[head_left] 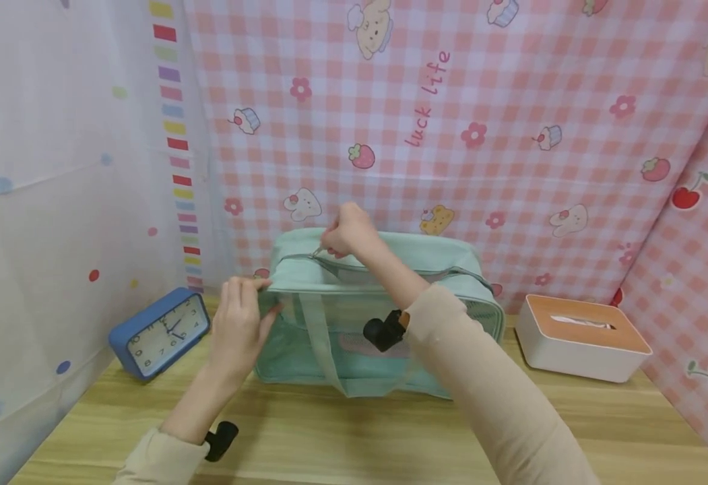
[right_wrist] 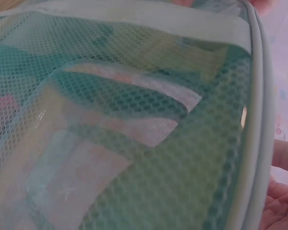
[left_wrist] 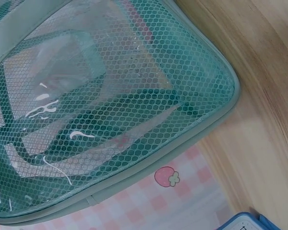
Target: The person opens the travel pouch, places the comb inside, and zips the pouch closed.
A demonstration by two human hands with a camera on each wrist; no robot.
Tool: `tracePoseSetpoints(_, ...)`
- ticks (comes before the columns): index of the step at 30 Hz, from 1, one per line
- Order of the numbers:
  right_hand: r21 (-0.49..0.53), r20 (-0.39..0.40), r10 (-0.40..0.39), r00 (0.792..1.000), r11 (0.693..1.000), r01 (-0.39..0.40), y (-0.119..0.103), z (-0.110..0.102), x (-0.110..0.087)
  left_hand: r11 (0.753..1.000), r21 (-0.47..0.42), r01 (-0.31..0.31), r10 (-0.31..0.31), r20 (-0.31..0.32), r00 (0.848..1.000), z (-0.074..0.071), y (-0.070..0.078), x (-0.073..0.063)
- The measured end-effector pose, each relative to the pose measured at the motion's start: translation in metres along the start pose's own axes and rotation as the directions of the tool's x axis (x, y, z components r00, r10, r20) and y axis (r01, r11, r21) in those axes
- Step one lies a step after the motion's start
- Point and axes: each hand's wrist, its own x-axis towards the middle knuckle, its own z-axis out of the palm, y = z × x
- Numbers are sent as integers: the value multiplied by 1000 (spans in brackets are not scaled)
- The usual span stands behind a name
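Observation:
A mint-green bag [head_left: 287,337] with a clear front and mesh sides stands upright on the table, its top zipper partly open. My right hand [head_left: 351,232] pinches the zipper pull [head_left: 316,252] toward the left of the bag's top. At the upper left corner, my left hand [head_left: 238,327] grips the bag's edge, fingers on top and thumb on the side. The left wrist view looks through a mesh panel [left_wrist: 134,115] into the bag. In front hangs a pale green carrying strap [head_left: 320,343]. Inside lies something pinkish, blurred behind the clear front.
A blue alarm clock [head_left: 166,333] stands left of the bag on the wooden table [head_left: 305,438]. To the right is a white tissue box [head_left: 572,353] with an orange-brown lid. A pink checked cloth [head_left: 511,162] hangs close behind the bag.

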Motion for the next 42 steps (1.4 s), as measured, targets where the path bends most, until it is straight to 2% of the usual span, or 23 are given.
tracePoseSetpoints(4, 33, -24, 19, 1000, 999, -18, 6, -6, 1, 1000, 4, 0, 0, 6, 1000, 1, 0, 1)
tracePoseSetpoints(10, 55, -13, 20, 1000, 998, -19, 10, -12, -1, 1000, -3, 9, -9, 9, 1000, 1, 0, 1)
tracePoseSetpoints(23, -24, -33, -45, 998, 999, 44, 13, -27, -8, 1000, -12, 21, -21, 9, 1000, 1, 1, -1)
tracePoseSetpoints(30, -32, -62, -49, 997, 998, 47, 20, -39, -9, 1000, -13, 16, -16, 9, 1000, 1, 0, 1)
tracePoseSetpoints(39, -11, -50, -33, 998, 999, 33, 34, -50, -13, 1000, -6, 20, -20, 28, 999, 1, -1, 1)
tracePoseSetpoints(42, -32, -54, -35, 998, 999, 34, 36, -53, -14, 1000, -1, 26, -26, 28, 999, 1, -1, 1)
